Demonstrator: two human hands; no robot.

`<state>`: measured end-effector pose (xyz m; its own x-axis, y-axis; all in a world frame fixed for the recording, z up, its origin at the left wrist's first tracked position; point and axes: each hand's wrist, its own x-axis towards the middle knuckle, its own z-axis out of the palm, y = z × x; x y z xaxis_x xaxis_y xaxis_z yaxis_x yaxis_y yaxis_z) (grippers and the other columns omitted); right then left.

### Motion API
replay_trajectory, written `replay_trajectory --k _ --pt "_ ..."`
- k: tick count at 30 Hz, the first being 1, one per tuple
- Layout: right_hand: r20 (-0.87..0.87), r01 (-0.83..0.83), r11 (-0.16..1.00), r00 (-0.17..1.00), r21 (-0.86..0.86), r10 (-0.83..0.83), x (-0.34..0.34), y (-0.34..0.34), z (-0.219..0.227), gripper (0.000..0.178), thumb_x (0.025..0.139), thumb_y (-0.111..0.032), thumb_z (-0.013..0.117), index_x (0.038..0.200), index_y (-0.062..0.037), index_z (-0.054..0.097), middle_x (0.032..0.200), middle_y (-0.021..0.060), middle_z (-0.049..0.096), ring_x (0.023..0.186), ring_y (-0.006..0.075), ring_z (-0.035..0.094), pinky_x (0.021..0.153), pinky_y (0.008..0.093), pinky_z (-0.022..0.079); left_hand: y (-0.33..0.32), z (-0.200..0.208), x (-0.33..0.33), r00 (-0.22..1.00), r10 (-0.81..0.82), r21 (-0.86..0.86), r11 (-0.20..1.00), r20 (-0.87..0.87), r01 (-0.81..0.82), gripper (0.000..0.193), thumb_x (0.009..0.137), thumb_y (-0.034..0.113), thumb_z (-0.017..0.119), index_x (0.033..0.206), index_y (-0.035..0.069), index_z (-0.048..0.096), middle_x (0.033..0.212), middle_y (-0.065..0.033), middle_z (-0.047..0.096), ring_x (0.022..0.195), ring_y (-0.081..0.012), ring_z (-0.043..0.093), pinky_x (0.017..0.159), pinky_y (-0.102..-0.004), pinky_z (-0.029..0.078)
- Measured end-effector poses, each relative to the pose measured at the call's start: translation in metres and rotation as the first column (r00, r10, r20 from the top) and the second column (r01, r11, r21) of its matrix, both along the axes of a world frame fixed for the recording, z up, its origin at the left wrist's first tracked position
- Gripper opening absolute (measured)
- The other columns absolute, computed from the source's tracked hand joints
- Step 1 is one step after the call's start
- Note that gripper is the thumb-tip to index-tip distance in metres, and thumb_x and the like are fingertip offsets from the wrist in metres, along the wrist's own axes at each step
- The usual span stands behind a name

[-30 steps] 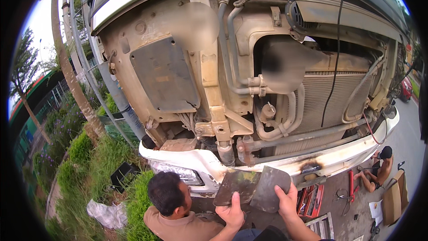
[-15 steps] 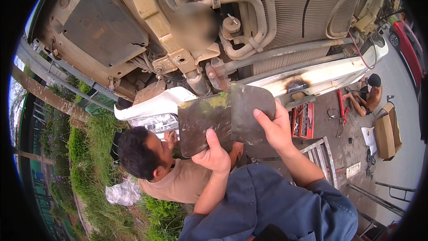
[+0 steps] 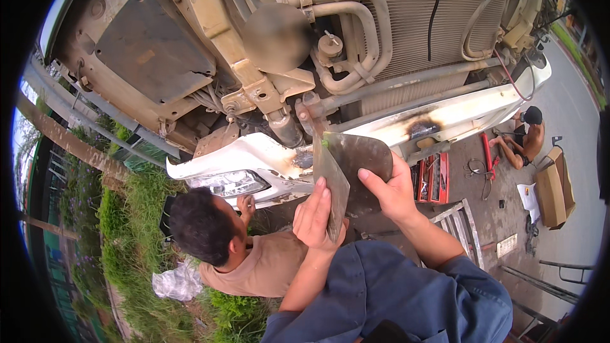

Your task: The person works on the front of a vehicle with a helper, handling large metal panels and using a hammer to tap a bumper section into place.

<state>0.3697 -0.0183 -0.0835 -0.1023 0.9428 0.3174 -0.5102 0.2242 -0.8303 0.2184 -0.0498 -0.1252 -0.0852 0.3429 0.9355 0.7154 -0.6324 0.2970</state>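
Under a tilted cab's dusty underside (image 3: 152,57), a brown cardboard box (image 3: 554,194) sits on pavement. The left hand (image 3: 318,213) and right hand (image 3: 393,189) both grip a dark, greasy metal plate (image 3: 356,159).

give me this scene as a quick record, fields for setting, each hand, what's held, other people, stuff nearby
setting: outdoors, under a tilted-up vehicle cab, radiator and hoses exposed
left hand: flat against the near face of a dark metal plate
right hand: grips the plate's right edge, thumb on its face
held: the plate, raised with one edge towards the camera
other people: one in a tan shirt crouched below by the white bumper; one sitting on the pavement at right
nearby: red toolbox, cardboard box, grass
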Motion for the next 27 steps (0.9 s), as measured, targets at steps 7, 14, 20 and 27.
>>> replay_trajectory --k 7,14,20,27 --pt "0.153 0.075 0.986 0.983 0.147 -0.098 0.014 0.025 0.037 0.030 0.091 -0.002 0.062 0.120 0.0032 0.060 0.109 0.0053 0.067 0.100 0.0101 0.061 0.088 0.0275 0.048 -0.018 0.001 -0.002 0.987 0.032 -0.311 0.950 0.159 0.019 0.027 0.081 0.000 0.066 0.108 -0.004 0.068 0.094 -0.0204 0.072 0.075 -0.0262 0.071 0.064 -0.0309 0.051" --pt "0.061 0.227 0.251 0.614 0.941 -0.787 0.016 0.093 0.228 0.024 0.084 0.007 0.061 0.108 0.0042 0.065 0.090 0.0130 0.069 0.077 0.0189 0.068 0.070 0.0275 0.052 -0.044 -0.018 -0.010 0.810 0.038 -0.434 0.859 0.585 0.274 0.017 0.089 0.006 0.064 0.096 -0.008 0.068 0.073 -0.0127 0.066 0.062 -0.0151 0.061 0.059 -0.0298 0.049" --pt "-0.116 0.050 -0.109 0.171 0.993 -0.978 -0.029 0.136 0.428 0.020 0.082 0.001 0.054 0.094 -0.0069 0.068 0.096 0.0180 0.069 0.097 0.0369 0.064 0.082 0.0478 0.049 -0.046 -0.018 -0.014 0.787 -0.034 -0.302 0.913 0.616 0.275 0.017 0.088 0.007 0.065 0.097 -0.007 0.068 0.071 -0.0105 0.065 0.062 -0.0119 0.058 0.059 -0.0275 0.047" --pt "-0.230 -0.100 -0.224 -0.056 0.969 -0.971 -0.071 0.190 0.509 0.024 0.078 -0.001 0.056 0.097 -0.0086 0.069 0.097 0.0175 0.069 0.098 0.0374 0.063 0.085 0.0466 0.050 -0.047 -0.017 -0.034 0.733 0.000 -0.234 0.948 0.680 0.217 0.019 0.088 0.007 0.064 0.101 -0.006 0.069 0.073 -0.0091 0.068 0.064 -0.0129 0.061 0.059 -0.0282 0.048"
